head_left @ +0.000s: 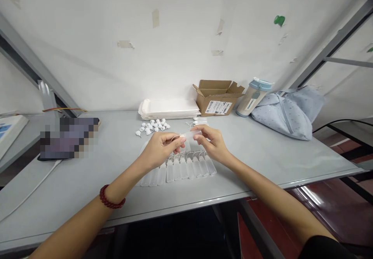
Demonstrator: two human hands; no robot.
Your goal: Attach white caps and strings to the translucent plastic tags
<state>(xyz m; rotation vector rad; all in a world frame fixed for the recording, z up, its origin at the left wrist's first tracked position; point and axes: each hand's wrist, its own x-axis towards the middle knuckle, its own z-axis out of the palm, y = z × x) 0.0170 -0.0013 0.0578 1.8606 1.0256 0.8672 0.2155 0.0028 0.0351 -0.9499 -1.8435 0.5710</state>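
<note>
- The translucent bottle (pixel 191 134) is hanging in the air above the table (pixel 259 158), between the left hand (pixel 159 149) and the right hand (pixel 215 143).
- Its long axis is running sideways, from the left fingertips to the right ones, and is rising only slightly toward the right.
- The left thumb and fingers are closing on the end with the white top; a thin loop is showing beside them.
- The right thumb and index finger are pinching the opposite end, so neither hand is being nearer: both are touching it.
- Below, a row of bottles (pixel 183 170) is lying with long axes pointing toward the person, therefore the held one is lying crosswise to them.
- Beyond the left hand, a group of white caps (pixel 150 126) is resting; some further bottles (pixel 201 121) are lying beyond the right hand.
</note>
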